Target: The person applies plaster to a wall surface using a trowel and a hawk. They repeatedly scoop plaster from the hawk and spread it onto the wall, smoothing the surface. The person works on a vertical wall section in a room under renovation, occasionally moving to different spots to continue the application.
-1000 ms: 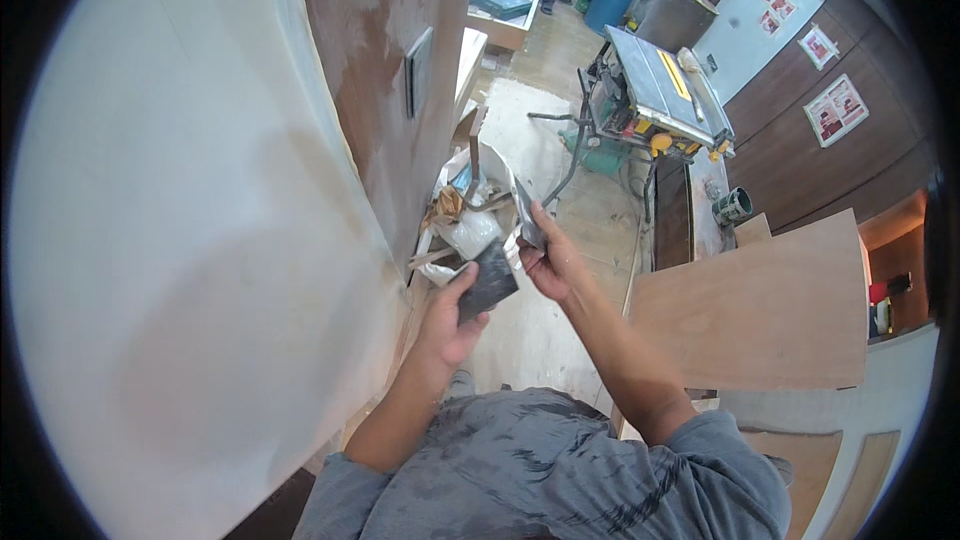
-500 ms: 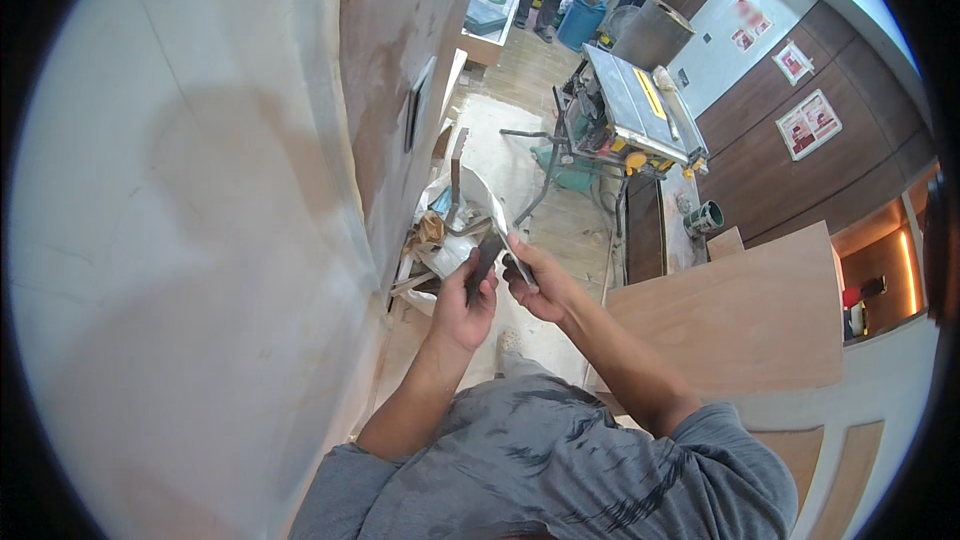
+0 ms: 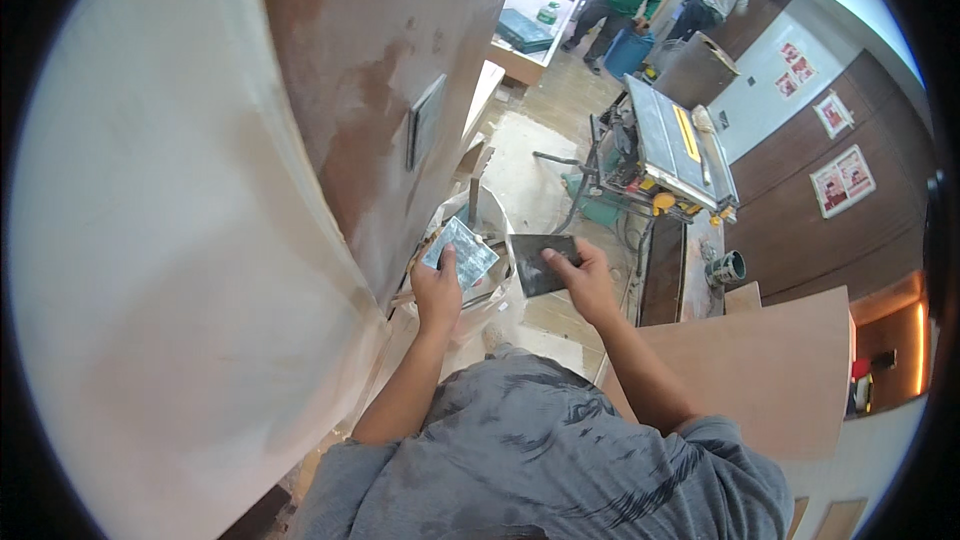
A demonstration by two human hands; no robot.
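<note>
Item one: dark square plate (image 3: pixel 533 275), in my right hand (image 3: pixel 590 285), above right side of white bag (image 3: pixel 512 310). Thumb flat on face, fingers closed behind, out of sight. Item two: pale smeared plate (image 3: pixel 472 250), in my left hand (image 3: pixel 436 298), over bag's mouth; grip closed, thumb on face, fingertips hidden beneath. Both judged thin, light, stiff; smeared face perhaps slippery. Best hold: edge nearest me, thumb above, fingers under. Outward: wooden strip (image 3: pixel 473 198) rising from bag; table saw (image 3: pixel 660 125) beyond.
</note>
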